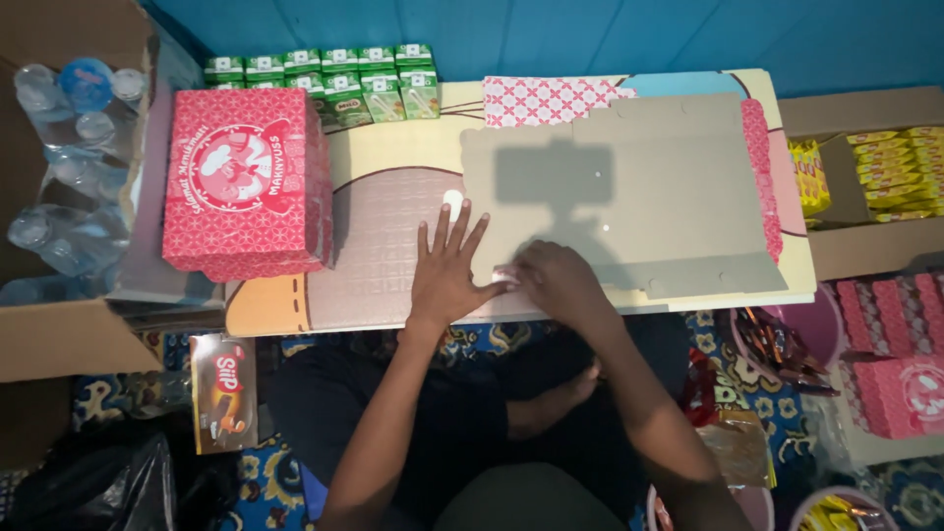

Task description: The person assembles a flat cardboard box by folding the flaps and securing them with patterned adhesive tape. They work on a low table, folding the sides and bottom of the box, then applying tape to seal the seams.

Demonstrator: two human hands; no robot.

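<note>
A flat, unfolded cardboard box blank (629, 187) lies grey side up on a low table (393, 167), with its red-and-white patterned print showing at the top and right edges. My left hand (447, 265) rests flat with fingers spread on the table, beside the blank's lower left edge. My right hand (556, 280) is curled over the blank's lower left corner, pressing on a small flap there. What the right fingers pinch is hidden.
A stack of assembled red patterned boxes (246, 182) stands at the table's left. Green drink cartons (334, 84) line the back. Water bottles (69, 167) fill a carton at far left. Yellow snack packs (890, 172) and more red boxes (900, 354) sit at right.
</note>
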